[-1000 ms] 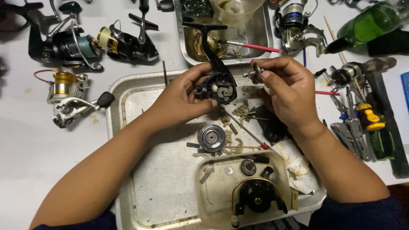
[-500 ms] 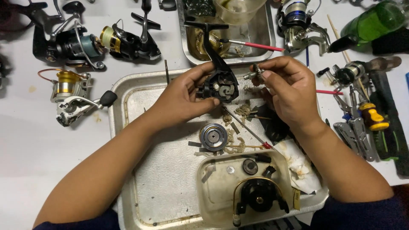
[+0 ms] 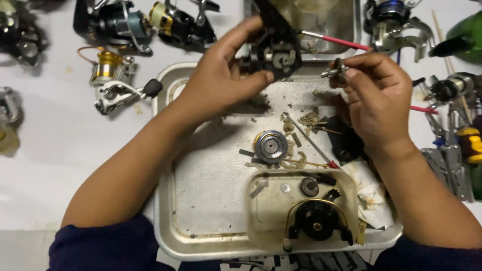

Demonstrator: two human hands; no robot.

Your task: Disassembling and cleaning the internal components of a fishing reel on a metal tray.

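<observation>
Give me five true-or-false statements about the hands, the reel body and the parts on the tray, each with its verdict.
1. The left hand holds the black reel body above the metal tray. True.
2. The right hand is empty. False: its fingertips pinch a small metal part.
3. A round grey spool lies on the tray between the two forearms. True.
4. The black rotor with its wire bail sits in the left hand. False: it rests in the small inner tray.
5. A gold-spooled reel lies on the table, left of the tray. True.
</observation>
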